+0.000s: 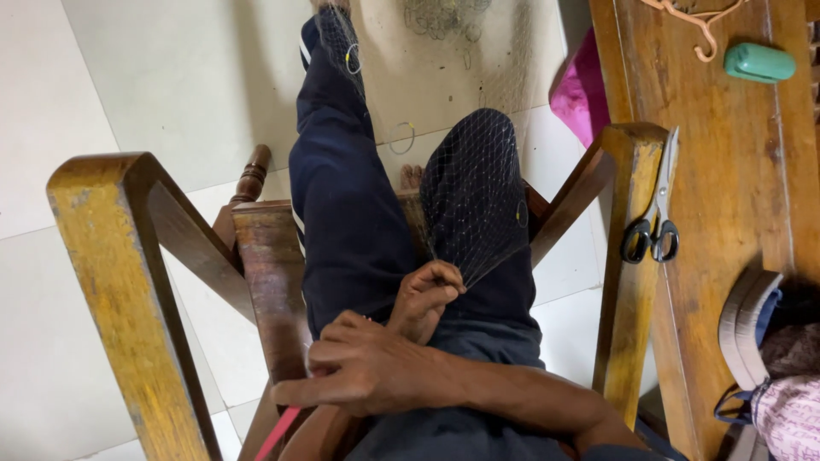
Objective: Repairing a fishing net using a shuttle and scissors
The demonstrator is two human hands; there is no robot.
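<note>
Head view, nearest the lens: right hand [363, 369], forearm crossing in from lower right, fingers curled shut round a thin red flat netting tool [279, 432] poking out below the knuckles, tip hidden inside the fist. Just above and touching it, left hand [424, 299], fingertips pinched tight on the gathered edge of a fine dark mesh fishing net [474, 201], which fans up from that pinch over the knee of the dark blue trousers [342, 213] and runs on toward the feet w/ small yellow rings [352, 58] along it. Seated on a worn yellow-brown wooden chair [111, 256]. To the right, on a wooden bench [735, 171]: black-handled steel scissors [653, 222], green plastic oblong case [758, 62]. Risks, as judged: pinch slipping, so mesh springs slack and tension goes; red tool catching a neighbouring mesh; net snagging on chair arm corner or toes; scissors near bench edge, apt to drop if nudged.
</note>
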